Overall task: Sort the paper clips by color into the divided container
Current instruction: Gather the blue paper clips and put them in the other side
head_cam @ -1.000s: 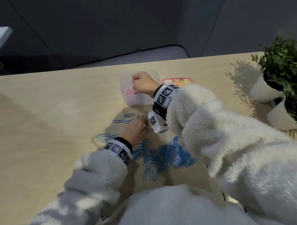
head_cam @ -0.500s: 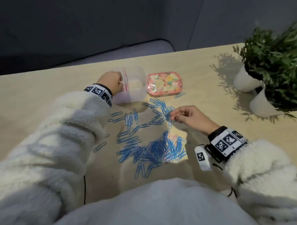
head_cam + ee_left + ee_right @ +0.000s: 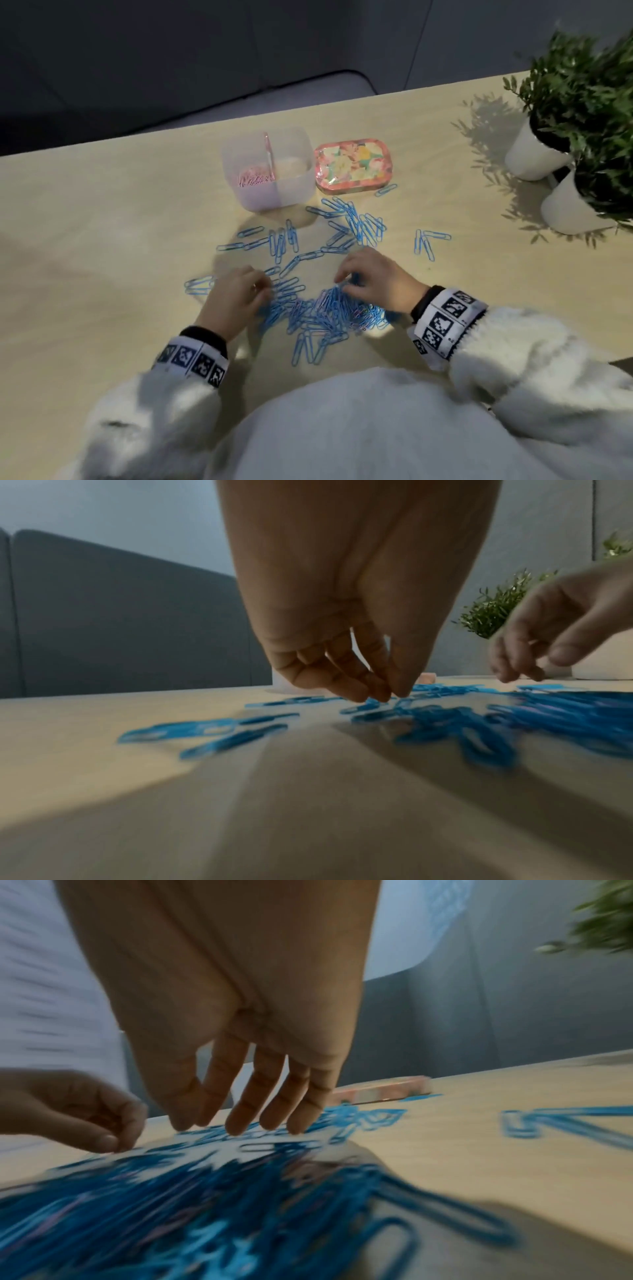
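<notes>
A heap of blue paper clips (image 3: 329,308) lies on the table in front of me, with a few pink ones mixed in, and more blue clips (image 3: 356,222) are scattered towards the back. The clear divided container (image 3: 294,144) stands behind them, with pink clips (image 3: 253,179) in its left compartment. My left hand (image 3: 263,287) is at the heap's left edge, its fingertips (image 3: 383,696) bunched against the thumb on a blue clip lying on the table. My right hand (image 3: 342,277) hovers over the heap's top, and its straight, spread fingers (image 3: 240,1123) touch the clips.
A flowered pink tin lid (image 3: 352,164) lies right of the container. Two white pots with green plants (image 3: 575,144) stand at the right table edge. Three blue clips (image 3: 428,241) lie apart to the right. The table's far edge runs behind the container.
My left hand came back from the container down to the heap. My right hand dropped from the scattered clips onto the heap and spread its fingers.
</notes>
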### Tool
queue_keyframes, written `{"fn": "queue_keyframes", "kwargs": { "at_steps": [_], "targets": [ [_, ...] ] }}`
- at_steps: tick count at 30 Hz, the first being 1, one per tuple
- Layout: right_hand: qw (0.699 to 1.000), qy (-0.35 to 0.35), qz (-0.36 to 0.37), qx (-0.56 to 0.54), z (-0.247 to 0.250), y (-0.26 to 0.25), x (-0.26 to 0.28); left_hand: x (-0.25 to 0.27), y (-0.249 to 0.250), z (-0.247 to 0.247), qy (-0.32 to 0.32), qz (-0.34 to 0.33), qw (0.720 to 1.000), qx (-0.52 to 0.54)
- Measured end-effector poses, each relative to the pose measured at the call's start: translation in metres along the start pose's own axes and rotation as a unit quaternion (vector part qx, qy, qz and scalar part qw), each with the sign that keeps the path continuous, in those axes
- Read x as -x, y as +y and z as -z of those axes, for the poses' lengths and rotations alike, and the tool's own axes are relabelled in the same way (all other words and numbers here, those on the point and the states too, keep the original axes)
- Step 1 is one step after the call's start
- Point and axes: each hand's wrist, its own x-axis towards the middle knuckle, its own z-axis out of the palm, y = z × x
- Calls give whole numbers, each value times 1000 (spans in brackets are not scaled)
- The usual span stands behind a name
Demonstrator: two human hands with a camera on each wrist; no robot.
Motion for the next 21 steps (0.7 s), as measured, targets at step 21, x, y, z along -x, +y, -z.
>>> {"fn": "queue_keyframes", "kwargs": {
  "at_steps": [21],
  "targets": [
    [998, -44, -31, -37, -2, -9, -25, 15, 8, -19, 14, 56, 996, 68]
  ]
}}
